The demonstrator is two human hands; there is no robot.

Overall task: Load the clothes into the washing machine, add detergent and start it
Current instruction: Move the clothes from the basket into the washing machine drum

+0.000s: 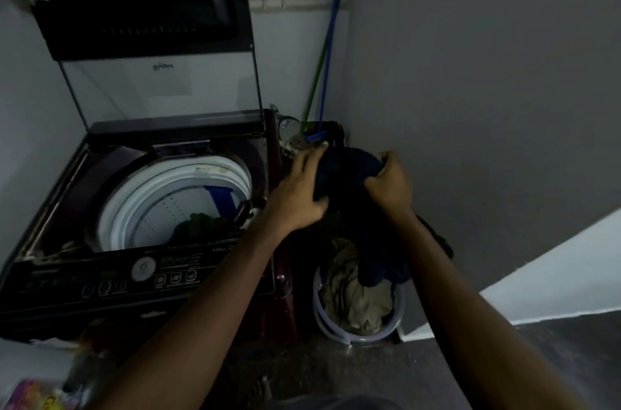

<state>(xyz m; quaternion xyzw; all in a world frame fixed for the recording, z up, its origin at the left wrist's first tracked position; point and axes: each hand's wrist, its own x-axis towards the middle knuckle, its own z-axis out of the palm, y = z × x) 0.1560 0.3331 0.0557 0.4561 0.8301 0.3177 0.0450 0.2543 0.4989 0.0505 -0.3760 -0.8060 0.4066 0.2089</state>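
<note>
1. We see a top-loading washing machine (pixel 100 278) with its glass lid (pixel 161 87) standing upright at the back, so the white drum (pixel 141 208) is open to view.
2. Deep in the drum lies something dark green (pixel 201 220). It is too dim to say which garment it is.
3. Just right of the machine, above its front corner, both hands hold up a dark blue garment (pixel 346 171).
4. The left hand (pixel 299 194) grips the cloth on the machine's side, fingers laid up along it and thumb curled beneath.
5. The right hand (pixel 389 184) is bunched tight on the far side of the same cloth, its fingertips buried in the folds.
6. The garment's lower end hangs into a pale bucket (pixel 364 338) on the floor right of the machine (the cloth hides part of the rim).
7. Crumpled beige clothes (pixel 356 298) fill the bucket.
8. On the machine's front panel we make out a round dial (pixel 143 268) and rows of buttons, their labels unreadable.
9. Behind the machine's right rear corner lean a green handle (pixel 324 50) and a blue handle (pixel 332 23), their heads lost in clutter.
10. Left of the machine's front, a colourful packet (pixel 30 393) is blurred and cut off by the frame.
</note>
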